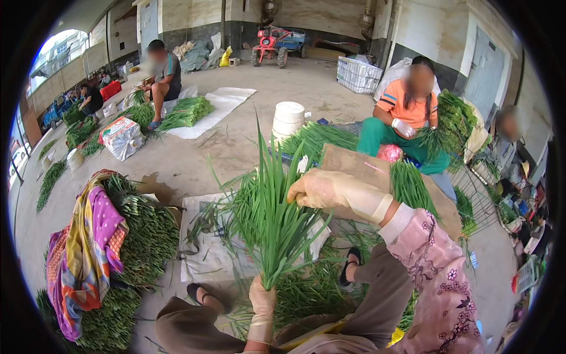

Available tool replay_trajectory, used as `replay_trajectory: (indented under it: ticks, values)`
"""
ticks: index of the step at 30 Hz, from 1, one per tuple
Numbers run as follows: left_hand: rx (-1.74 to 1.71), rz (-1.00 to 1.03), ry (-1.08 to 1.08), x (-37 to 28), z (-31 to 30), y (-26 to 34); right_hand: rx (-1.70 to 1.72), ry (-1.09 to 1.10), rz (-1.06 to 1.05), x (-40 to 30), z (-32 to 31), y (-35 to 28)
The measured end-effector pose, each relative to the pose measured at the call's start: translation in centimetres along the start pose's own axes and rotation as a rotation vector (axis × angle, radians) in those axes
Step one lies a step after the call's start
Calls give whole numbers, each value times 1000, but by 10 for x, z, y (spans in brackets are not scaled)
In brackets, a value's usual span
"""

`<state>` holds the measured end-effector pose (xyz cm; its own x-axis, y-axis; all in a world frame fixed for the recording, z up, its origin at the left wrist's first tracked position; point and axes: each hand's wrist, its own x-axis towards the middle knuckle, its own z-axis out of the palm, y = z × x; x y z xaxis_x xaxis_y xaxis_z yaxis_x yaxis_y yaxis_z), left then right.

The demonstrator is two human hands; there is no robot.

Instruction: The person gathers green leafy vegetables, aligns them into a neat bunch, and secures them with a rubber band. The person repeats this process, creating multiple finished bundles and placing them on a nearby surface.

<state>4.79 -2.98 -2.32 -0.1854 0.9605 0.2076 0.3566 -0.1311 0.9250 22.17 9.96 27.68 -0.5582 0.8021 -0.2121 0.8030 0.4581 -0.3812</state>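
Note:
A bunch of long flat green leaves, likely garlic chives (276,212), stands upright in my left hand (261,298), whose gloved fingers are closed round its lower end. My right hand (327,190), in a thin cream rubber glove, is at the upper right side of the bunch with its fingers curled at the leaves; whether it grips any is not clear. Loose green leaves (309,292) lie on the ground between my feet. Behind the bunch a pale woven sheet (205,261) is spread, partly hidden by leaves.
At left, a patterned cloth (84,265) covers part of a large chive heap (146,234). A brown board (353,166) bearing a chive bundle (411,188) lies at right. Ahead are a white bucket (288,119), a co-worker in orange (407,106) and, farther left, another seated person (166,73).

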Motion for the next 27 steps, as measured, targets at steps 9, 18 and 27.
replay_trajectory:
  ticks: [9, 18, 27]
  values:
    - [-3, -10, 14, 0, 3, 9, -243, 1, -421, -2, 18, 18]
    - [-43, -102, -86, -2, 8, -3, -680, 57, -429, -25, 15, 4]
    - [-633, -396, -344, -5, 9, -40, 936, 485, -302, -50, -40, 42]
